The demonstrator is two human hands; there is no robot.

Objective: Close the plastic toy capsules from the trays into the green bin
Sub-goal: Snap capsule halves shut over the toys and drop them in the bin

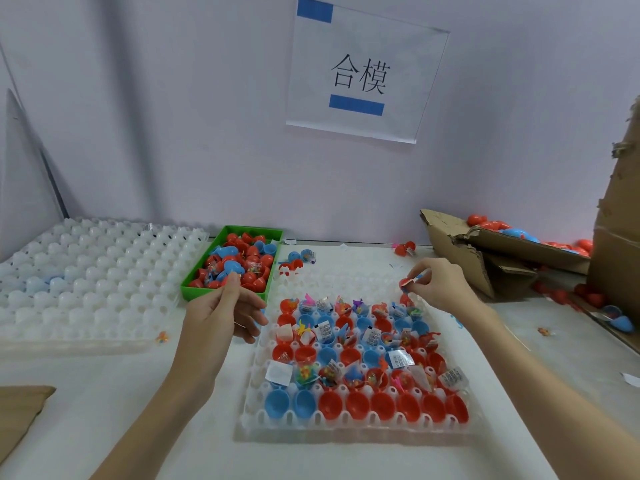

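White table, tray mid-table: my right hand pinches a light, slick red capsule by its rim; left hand hangs loosely curled, holding nothing.

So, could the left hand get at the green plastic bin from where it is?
Probably yes: the left hand hovers at the green plastic bin's near rim, with nothing between them.

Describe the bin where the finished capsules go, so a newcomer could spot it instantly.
On the white table, two white trays lie side by side. The green bin sits between them, just beyond the left hand. It is the only green container, filled with red and blue capsules.
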